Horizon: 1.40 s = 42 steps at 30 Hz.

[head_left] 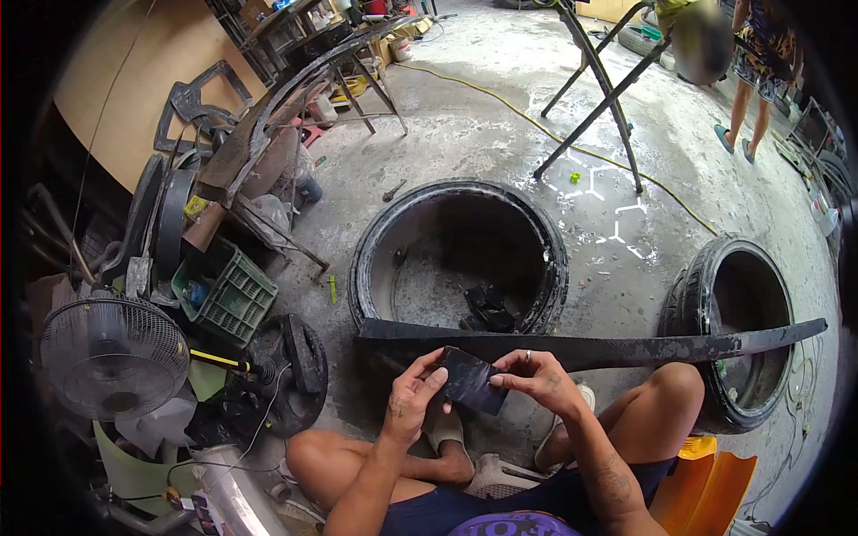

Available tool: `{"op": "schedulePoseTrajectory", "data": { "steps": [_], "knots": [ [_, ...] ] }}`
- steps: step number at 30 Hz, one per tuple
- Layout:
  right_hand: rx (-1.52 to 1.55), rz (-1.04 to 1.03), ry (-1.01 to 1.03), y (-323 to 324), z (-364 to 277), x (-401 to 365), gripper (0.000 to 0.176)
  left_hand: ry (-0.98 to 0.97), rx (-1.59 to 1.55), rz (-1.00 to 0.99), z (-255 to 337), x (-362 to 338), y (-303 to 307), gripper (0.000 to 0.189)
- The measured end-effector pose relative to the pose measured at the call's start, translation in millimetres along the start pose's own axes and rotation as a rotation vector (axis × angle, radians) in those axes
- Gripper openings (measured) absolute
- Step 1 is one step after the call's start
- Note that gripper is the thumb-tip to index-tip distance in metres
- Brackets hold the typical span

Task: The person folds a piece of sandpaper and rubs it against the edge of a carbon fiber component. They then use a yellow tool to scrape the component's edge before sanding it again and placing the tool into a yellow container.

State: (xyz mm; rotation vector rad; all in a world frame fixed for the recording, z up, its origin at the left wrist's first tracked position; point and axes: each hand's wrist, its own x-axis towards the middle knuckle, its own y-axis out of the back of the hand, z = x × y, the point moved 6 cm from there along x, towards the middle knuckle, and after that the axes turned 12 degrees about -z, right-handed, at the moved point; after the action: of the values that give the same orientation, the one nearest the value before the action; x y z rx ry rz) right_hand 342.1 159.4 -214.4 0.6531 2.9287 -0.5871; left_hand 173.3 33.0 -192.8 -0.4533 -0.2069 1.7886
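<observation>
Between my two hands is a small black rectangular sheet [470, 382] that looks like sandpaper, slightly glossy on the side facing me. My left hand [416, 393] pinches its left edge with the thumb on top. At the upper right edge, my right hand [534, 379] grips it between thumb and fingers; a ring shows on one finger. Just beyond my hands, a long black textured trim strip [617, 349] rests across the near rim of a large tire [360, 268] and reaches a second tire [684, 304] on the right. Dark crumpled pieces [488, 308] lie inside the large tire.
At left stand a fan [116, 357], a green crate [234, 299] and stacked black parts. An orange panel [715, 487] lies by my right knee. A yellow hose [500, 103] crosses the wet floor near a metal stand [585, 125]. Another person [760, 62] stands far right.
</observation>
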Motion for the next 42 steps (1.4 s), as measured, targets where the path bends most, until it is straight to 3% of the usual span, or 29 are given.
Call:
{"op": "schedulePoseTrajectory", "data": {
  "steps": [4,6,9,10,11,14,21,22,26,28,35,42],
  "knots": [
    [-0.018,0.071,-0.030,3.4,1.5,-0.7,0.027,0.006,-0.052,-0.043,2.0,-0.7,-5.0,0.055],
    [0.024,0.070,-0.027,5.7,-1.2,-1.1,0.027,-0.049,-0.131,-0.160,4.4,-0.4,-12.3,0.076],
    [0.083,0.043,-0.031,3.4,-4.6,-4.0,0.019,0.011,-0.159,-0.254,-5.0,-4.4,-14.6,0.092],
    [0.083,0.039,-0.026,4.0,-4.4,-3.1,0.019,-0.021,-0.219,-0.222,-7.7,-4.9,-14.9,0.072],
    [0.084,0.000,-0.037,3.1,-2.5,-2.0,0.020,-0.022,-0.214,-0.220,-8.7,-3.9,-13.9,0.072],
    [0.061,-0.049,-0.039,1.2,-0.2,-1.8,0.025,0.077,-0.138,-0.061,-9.3,-2.4,-9.3,0.037],
    [-0.120,0.036,0.180,-17.2,-12.9,-1.1,0.045,0.056,-0.070,-0.054,-17.3,-2.0,-14.2,0.034],
    [-0.070,0.039,0.111,-19.6,-11.1,-2.2,0.048,0.092,-0.091,-0.080,-19.0,-3.3,-13.7,0.036],
    [-0.094,0.048,0.112,-18.2,-10.2,-1.2,0.046,0.123,-0.133,-0.122,-15.0,-4.5,-17.3,0.043],
    [-0.205,0.064,0.218,-16.6,-16.7,-0.7,0.042,0.126,-0.113,-0.122,-15.5,-3.8,-17.1,0.044],
    [-0.200,0.085,0.187,-13.6,-13.3,-1.4,0.036,0.124,-0.081,-0.142,-17.1,-3.1,-16.0,0.049],
    [-0.286,0.098,0.188,-9.5,-10.2,-0.5,0.036,0.117,0.030,-0.139,-20.2,-4.1,-14.3,0.040]
  ]
}}
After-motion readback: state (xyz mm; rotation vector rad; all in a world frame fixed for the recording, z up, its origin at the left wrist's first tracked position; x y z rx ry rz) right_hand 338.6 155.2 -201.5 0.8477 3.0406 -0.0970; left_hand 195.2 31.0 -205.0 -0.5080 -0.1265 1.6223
